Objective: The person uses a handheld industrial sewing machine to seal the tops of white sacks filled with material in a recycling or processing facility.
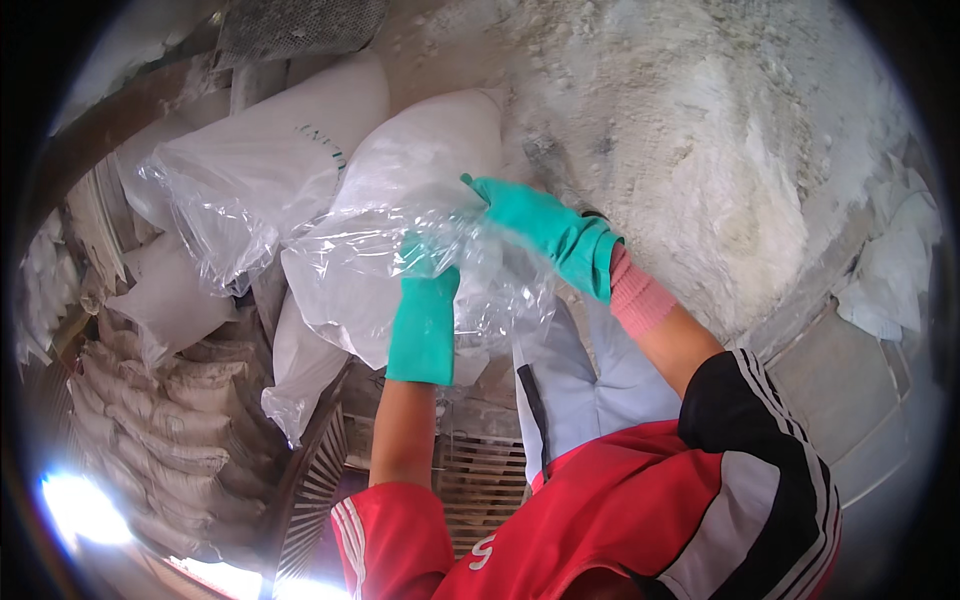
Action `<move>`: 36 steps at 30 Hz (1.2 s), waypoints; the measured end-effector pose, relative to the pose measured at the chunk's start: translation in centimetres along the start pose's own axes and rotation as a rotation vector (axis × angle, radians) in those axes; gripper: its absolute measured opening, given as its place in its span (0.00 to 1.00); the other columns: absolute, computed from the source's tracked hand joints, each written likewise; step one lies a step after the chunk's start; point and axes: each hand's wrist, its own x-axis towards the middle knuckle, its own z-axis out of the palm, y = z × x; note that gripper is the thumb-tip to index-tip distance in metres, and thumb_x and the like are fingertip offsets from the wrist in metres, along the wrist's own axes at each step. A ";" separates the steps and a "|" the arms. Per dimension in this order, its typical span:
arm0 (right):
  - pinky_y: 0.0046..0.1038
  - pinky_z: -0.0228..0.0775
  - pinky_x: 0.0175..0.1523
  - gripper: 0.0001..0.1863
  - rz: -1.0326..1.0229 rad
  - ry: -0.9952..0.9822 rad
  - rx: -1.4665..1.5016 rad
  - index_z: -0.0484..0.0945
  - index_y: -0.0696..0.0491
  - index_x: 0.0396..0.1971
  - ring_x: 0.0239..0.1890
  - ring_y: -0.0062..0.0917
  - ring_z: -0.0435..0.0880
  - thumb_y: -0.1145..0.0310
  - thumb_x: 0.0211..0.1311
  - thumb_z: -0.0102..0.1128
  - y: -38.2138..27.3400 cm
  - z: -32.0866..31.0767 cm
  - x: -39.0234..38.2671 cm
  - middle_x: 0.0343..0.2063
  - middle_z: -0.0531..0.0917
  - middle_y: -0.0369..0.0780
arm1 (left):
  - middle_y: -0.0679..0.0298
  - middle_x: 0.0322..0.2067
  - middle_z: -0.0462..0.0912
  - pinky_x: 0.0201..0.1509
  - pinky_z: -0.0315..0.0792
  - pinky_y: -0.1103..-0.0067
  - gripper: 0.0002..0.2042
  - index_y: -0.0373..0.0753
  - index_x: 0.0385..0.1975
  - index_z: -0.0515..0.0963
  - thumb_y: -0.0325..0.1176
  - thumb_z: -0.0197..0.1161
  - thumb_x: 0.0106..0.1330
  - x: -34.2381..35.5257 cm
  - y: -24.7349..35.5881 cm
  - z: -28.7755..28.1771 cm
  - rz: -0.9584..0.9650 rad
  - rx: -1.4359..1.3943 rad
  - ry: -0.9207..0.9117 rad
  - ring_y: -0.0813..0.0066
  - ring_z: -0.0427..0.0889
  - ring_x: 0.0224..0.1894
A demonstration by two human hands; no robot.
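Observation:
My left hand (425, 300), in a green glove, reaches up into crumpled clear plastic (355, 275), its fingers blurred beneath the film and hard to make out. My right hand (535, 230), in a matching glove over a pink knitted cuff, grips the upper right of this plastic bag, fingertips pointing left. Behind both hands lies a filled white sack (420, 140). To its left is another white sack (250, 160) with a crumpled clear plastic end and printing on its side.
A heap of pale powder (720, 190) spreads across the right. Stacked dusty sacks (160, 420) stand at lower left, beside a slatted metal piece (310, 470). A white bag (890, 270) lies at far right. A dark mesh panel (290, 30) is at the top.

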 end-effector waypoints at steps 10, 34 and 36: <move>0.30 0.72 0.56 0.16 0.151 -0.103 -0.836 0.74 0.58 0.50 0.50 0.32 0.82 0.65 0.69 0.51 -4.7 -1.7 -1.6 0.48 0.80 0.44 | 0.56 0.47 0.83 0.62 0.70 0.69 0.17 0.32 0.52 0.76 0.37 0.56 0.72 -4.6 5.4 -4.6 0.000 -0.087 -0.096 0.66 0.80 0.54; 0.37 0.77 0.45 0.10 -0.548 -0.304 -2.361 0.81 0.52 0.39 0.40 0.36 0.85 0.69 0.63 0.51 -4.9 -4.8 3.6 0.36 0.85 0.42 | 0.62 0.38 0.85 0.44 0.70 0.76 0.21 0.31 0.52 0.78 0.37 0.68 0.63 -5.1 -13.4 -16.8 -0.195 -0.171 0.317 0.76 0.79 0.35; 0.37 0.77 0.45 0.10 -0.622 -0.435 -2.655 0.81 0.52 0.38 0.39 0.36 0.85 0.69 0.63 0.51 -5.2 -7.4 6.2 0.36 0.85 0.42 | 0.57 0.37 0.85 0.43 0.71 0.73 0.18 0.30 0.49 0.78 0.33 0.63 0.62 -4.5 -15.0 -18.1 -0.268 -0.038 0.437 0.70 0.81 0.34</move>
